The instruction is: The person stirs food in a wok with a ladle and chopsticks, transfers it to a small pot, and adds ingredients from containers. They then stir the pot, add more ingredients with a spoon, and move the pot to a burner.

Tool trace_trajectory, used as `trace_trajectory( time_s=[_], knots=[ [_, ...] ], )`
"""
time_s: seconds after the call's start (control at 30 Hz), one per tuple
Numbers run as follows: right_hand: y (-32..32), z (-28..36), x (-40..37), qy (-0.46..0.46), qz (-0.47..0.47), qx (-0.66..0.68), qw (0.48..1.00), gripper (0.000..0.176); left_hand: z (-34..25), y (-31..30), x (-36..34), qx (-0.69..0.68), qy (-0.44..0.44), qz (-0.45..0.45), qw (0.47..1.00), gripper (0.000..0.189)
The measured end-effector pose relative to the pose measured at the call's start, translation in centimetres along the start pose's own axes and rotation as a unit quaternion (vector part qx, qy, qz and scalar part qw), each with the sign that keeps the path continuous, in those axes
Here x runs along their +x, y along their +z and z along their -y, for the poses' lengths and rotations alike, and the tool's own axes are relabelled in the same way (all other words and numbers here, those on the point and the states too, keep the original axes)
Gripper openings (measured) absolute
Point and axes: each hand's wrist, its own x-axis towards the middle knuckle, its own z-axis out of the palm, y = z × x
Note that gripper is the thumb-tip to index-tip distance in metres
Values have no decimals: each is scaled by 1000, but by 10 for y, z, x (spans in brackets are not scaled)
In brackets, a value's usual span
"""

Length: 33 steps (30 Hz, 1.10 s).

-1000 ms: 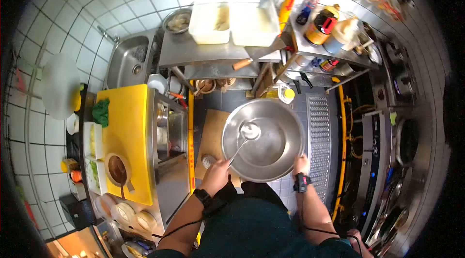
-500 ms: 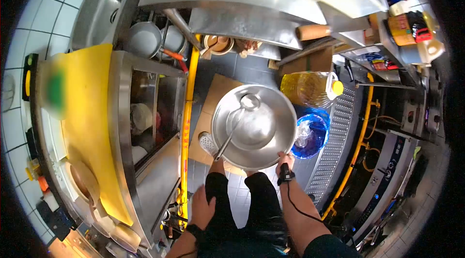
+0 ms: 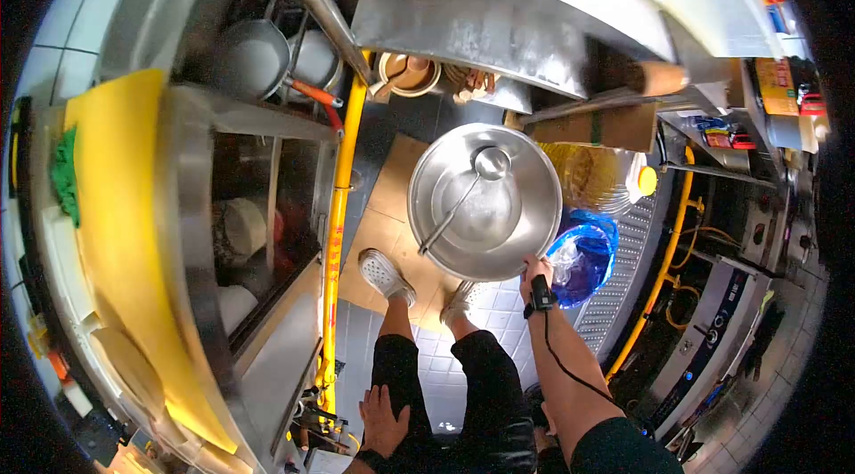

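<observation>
Holding the wide steel bowl [image 3: 485, 243] by its lower-right rim, mid-frame, the right hand [image 3: 537, 274] probably bears an awkward, rigid, smooth weight; a second rim hold opposite would steady it, ladle [image 3: 492, 163] sliding inside. The left hand [image 3: 384, 421], empty, rests on the thigh, lower left.

The right hand [image 3: 536, 274] is gripping the rim of a steel bowl [image 3: 485, 202], and a ladle [image 3: 491, 164] is resting inside, its handle leaning over the rim. The left hand [image 3: 384, 421] is lying on the left thigh. A blue-lined bin [image 3: 583, 265] is standing beside the bowl.
</observation>
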Motion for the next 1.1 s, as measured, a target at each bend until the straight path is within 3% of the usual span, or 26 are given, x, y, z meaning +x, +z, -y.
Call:
trace_trajectory(
  time_s=[0.03,0.1,0.2,0.27,0.47,0.53,0.63,0.7,0.77,0.83,0.9,0.97,1.03,1.1],
  knots=[
    [12,-24,20,-19,-28,33,999,10,9,12,0,-2,2,-22,1000,78],
    [28,-49,48,43,-18,29,998,10,10,17,8,-4,1,-37,999,80],
    [46,-119,99,-35,12,76,996,8,-15,-14,13,-10,-50,15,999,82],
    [70,-142,121,-18,-4,135,991,15,-15,-13,14,-62,-85,-4,994,76],
    [143,-158,144,91,-11,353,931,35,-6,-9,15,-79,-84,3,993,89],
    [148,-155,134,120,14,350,929,42,-11,-12,16,-89,-83,-6,993,90],
    [87,-240,169,146,95,229,958,53,-15,-14,13,-85,-71,-19,994,90],
    [61,-215,115,157,139,113,971,36,-6,-3,12,-72,-67,-29,995,89],
    [35,-180,78,117,227,-123,959,39,15,24,11,-51,-10,-72,996,86],
    [-1,-140,25,53,333,-360,870,42,10,20,13,-49,-8,-78,996,87],
    [-44,-94,-40,30,415,-486,768,45,1,0,18,-53,-4,-94,994,88],
    [-87,-46,-112,38,457,-550,698,49,-7,-26,19,-107,-21,40,993,82],
    [-129,0,-179,38,459,-602,652,52,-22,-58,15,-57,17,-6,998,73],
    [-163,41,-233,15,434,-641,633,55,-44,-120,5,-256,55,129,956,63]
  ],
)
